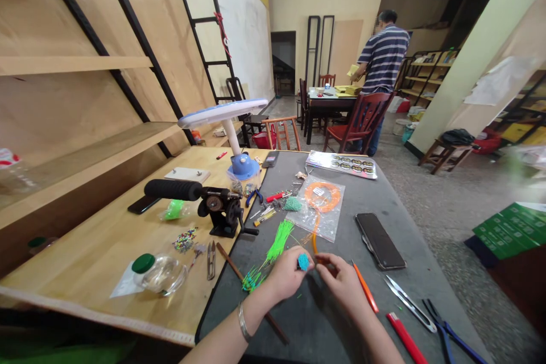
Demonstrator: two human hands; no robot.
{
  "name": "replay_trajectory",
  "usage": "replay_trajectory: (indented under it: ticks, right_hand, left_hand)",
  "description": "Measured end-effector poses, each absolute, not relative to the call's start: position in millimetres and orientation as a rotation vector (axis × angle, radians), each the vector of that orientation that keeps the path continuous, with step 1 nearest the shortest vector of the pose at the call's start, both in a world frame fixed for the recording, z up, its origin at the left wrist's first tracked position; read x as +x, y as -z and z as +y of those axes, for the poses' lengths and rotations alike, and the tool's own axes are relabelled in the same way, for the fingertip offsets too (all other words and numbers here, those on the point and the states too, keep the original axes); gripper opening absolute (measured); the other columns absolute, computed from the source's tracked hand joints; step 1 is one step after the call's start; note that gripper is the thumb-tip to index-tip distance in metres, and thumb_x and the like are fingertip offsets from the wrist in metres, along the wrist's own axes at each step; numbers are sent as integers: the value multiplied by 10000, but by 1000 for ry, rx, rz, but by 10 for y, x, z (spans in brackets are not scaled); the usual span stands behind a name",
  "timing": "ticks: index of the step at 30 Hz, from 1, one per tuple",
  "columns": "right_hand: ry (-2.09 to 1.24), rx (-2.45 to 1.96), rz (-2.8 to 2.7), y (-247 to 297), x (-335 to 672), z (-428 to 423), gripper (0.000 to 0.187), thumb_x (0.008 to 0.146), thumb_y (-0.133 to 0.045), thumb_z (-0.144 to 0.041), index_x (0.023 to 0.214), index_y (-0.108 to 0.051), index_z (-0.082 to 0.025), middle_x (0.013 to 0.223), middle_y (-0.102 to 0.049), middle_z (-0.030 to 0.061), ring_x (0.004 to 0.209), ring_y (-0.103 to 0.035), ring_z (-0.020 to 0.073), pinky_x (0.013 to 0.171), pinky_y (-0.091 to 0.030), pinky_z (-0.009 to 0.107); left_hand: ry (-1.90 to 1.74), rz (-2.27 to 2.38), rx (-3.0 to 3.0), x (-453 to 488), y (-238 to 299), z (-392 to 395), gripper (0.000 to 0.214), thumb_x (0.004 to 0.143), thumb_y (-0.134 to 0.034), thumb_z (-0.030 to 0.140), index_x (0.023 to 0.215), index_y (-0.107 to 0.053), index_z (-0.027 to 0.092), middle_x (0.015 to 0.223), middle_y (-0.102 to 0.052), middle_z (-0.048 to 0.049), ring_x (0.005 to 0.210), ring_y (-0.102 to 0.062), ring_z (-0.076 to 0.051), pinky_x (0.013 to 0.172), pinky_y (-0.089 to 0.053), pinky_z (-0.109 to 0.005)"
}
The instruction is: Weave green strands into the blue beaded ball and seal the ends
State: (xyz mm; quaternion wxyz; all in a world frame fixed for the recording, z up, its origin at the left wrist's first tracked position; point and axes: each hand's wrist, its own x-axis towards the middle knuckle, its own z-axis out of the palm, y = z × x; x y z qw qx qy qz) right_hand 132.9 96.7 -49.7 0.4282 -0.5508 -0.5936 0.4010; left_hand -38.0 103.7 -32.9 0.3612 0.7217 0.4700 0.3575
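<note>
My left hand (291, 271) is closed around something with a bumpy blue head (303, 262) showing at the top of the fist; the rest of it is hidden. Close beside it, my right hand (339, 276) has thumb and fingers pinched at the near end of an orange cord (314, 236). The cord runs back to an orange coil (323, 197) on a clear plastic bag (334, 222). Left of my hands lie a bundle of bright green strands (280, 240) and a blue-green tipped bundle (252, 280), the latter near a thin brown stick (228, 261).
At right lie a phone (381, 241), an orange pen-like tool (365, 288), silver snips (410, 302), a red tool (404, 336) and blue-handled pliers (447, 333). A hand-cranked device (222, 210), green-lidded jar (164, 274) and lamp (243, 166) stand left. Someone (384, 57) stands at a far table.
</note>
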Motion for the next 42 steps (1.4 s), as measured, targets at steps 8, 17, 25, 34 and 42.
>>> replay_trajectory:
  ticks: [8, 17, 25, 34, 42]
  right_hand:
    - [-1423, -1189, -1211, 214, 1229, 1166, 417, 652, -692, -561, 736, -683, -153, 716, -728, 79, 700, -662, 226, 675, -489, 312]
    - [-1312, -1246, -1054, 359, 1258, 1008, 390, 629, -720, -542, 700, -679, -160, 709, -712, 41, 660, -617, 178, 613, -448, 251]
    - [-1329, -1132, -572, 385, 1116, 564, 335, 601, -767, -475, 771, -727, -188, 871, -729, 56, 862, -649, 232, 653, -495, 262]
    - [-1369, -1028, -413, 536, 1088, 190, 298, 618, -798, -408, 795, -710, -186, 760, -728, 20, 699, -668, 184, 666, -534, 285]
    - [-1289, -1005, -569, 592, 1135, 20, 680, 727, -725, -431, 1311, -489, -175, 944, -742, 91, 924, -681, 246, 907, -497, 430]
  left_hand:
    - [-435, 1065, 2177, -328, 155, 963, 196, 701, -494, 46, 758, -605, 197, 827, -651, -32, 755, -564, -163, 692, -414, -239]
    - [-278, 1080, 2255, -379, 79, 969, 193, 721, -499, 87, 771, -647, 200, 848, -701, -53, 810, -624, -207, 718, -451, -273]
    - [-1093, 1169, 1749, -162, 125, 700, 143, 734, -640, 196, 876, -627, 195, 844, -698, -24, 793, -633, -169, 734, -483, -247]
    - [-1070, 1204, 1891, -48, 238, 452, 94, 814, -555, 190, 825, -648, 203, 805, -700, -37, 756, -633, -170, 706, -471, -257]
    - [-1014, 1307, 1866, -48, 257, 420, 70, 766, -572, 172, 731, -629, 192, 720, -685, -19, 684, -622, -160, 653, -461, -250]
